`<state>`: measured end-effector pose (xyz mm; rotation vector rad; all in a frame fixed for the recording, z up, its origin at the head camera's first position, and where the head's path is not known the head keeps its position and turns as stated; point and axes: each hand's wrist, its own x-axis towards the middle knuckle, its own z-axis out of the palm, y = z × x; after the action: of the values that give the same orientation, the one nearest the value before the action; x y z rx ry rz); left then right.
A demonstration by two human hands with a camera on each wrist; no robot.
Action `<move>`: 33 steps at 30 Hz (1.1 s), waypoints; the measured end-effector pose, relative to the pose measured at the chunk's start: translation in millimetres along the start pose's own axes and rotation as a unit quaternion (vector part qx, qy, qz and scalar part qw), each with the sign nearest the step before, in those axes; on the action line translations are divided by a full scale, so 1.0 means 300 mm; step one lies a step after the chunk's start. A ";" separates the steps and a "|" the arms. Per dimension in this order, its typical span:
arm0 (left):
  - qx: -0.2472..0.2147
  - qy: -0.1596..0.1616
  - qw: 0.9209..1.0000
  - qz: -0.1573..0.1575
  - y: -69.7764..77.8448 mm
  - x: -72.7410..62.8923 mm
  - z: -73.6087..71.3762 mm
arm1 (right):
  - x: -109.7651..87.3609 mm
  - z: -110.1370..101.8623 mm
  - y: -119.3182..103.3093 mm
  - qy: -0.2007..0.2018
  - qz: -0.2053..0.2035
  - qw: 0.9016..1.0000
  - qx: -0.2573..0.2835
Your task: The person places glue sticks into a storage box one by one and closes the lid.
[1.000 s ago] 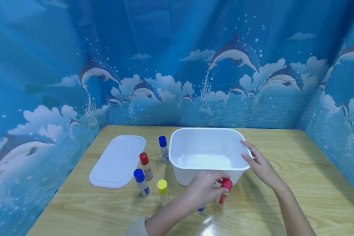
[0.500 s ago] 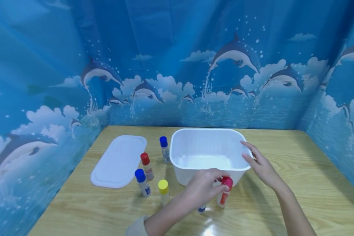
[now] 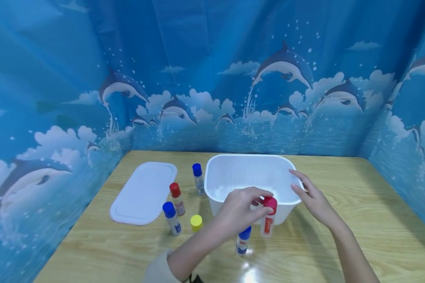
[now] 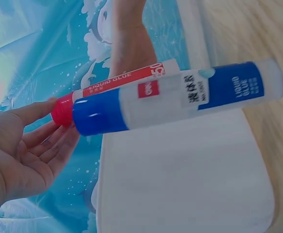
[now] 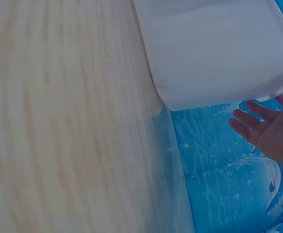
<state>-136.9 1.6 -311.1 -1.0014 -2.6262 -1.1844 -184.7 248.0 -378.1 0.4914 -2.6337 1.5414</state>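
My left hand (image 3: 239,210) pinches the red cap of a liquid glue bottle (image 3: 268,224), which hangs upright in front of the white plastic bin (image 3: 221,206). In the left wrist view the glue's red label (image 4: 117,82) is partly hidden behind a blue-capped liquid glue bottle (image 4: 165,99), nearer that camera. That blue-capped bottle stands on the table below my left hand in the head view. My right hand (image 3: 313,200) rests at the bin's right rim, fingertips over the edge. Its other fingers are loosely extended in the right wrist view.
Left of the bin stand a yellow-capped bottle (image 3: 196,223), a red-capped one (image 3: 177,200) and two blue-capped ones (image 3: 172,220). A white lid (image 3: 143,192) lies flat at the left of the wooden table (image 3: 340,184). A dolphin-print curtain (image 3: 205,78) closes off the back and sides.
My left hand has lifted the red-capped glue bottle off the table, up along the bin's front. More of the blue-capped bottle beneath it now shows. My right hand stays at the rim.
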 end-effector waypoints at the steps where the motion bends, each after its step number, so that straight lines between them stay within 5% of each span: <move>1: -0.007 0.002 1.000 -0.001 0.003 0.002 -0.008 | 0.001 0.000 0.001 0.000 -0.001 1.000 0.000; 33: -0.006 0.013 1.000 0.001 0.115 0.096 -0.203 | -0.001 0.004 0.001 -0.019 0.003 0.999 0.048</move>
<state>-149.2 -8.9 -237.2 -0.9840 -2.5994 -1.2066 -184.5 247.1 -379.1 0.5234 -2.6018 1.6826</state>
